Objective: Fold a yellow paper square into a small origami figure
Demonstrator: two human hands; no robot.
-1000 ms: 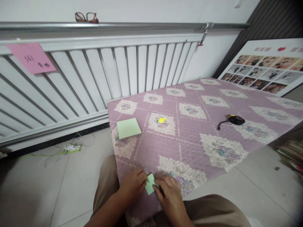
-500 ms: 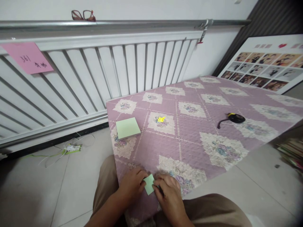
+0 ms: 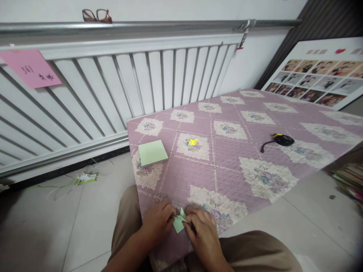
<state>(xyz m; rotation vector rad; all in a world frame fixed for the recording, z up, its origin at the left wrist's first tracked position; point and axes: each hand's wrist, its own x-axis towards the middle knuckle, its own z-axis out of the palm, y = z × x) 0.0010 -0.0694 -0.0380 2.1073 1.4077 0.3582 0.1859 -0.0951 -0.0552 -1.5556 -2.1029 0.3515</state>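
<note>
Between my two hands, close to the near end of the table, is a small folded piece of pale green paper [image 3: 178, 223]. My left hand [image 3: 159, 221] pinches its left edge, and my right hand [image 3: 202, 228] pinches its right edge. A pointed flap of the paper stands up at the top; my fingers hide both sides. Farther off to the left lies a stack of pale green square paper [image 3: 153, 152]. A small yellow folded paper piece [image 3: 193, 142] rests on a white flowered patch of the cloth.
The table has a purple flowered cloth [image 3: 195, 172]. A black object with a strap [image 3: 283, 140] lies to the right. A white radiator [image 3: 159, 79] carries a pink note [image 3: 31, 68]; glasses [image 3: 97, 16] sit on the pipe above. A power strip [image 3: 86, 178] is on the floor.
The green paper was nearly flat and diamond-shaped; now its upper part is bent up into a raised point. Both hands keep their grip in almost the same place.
</note>
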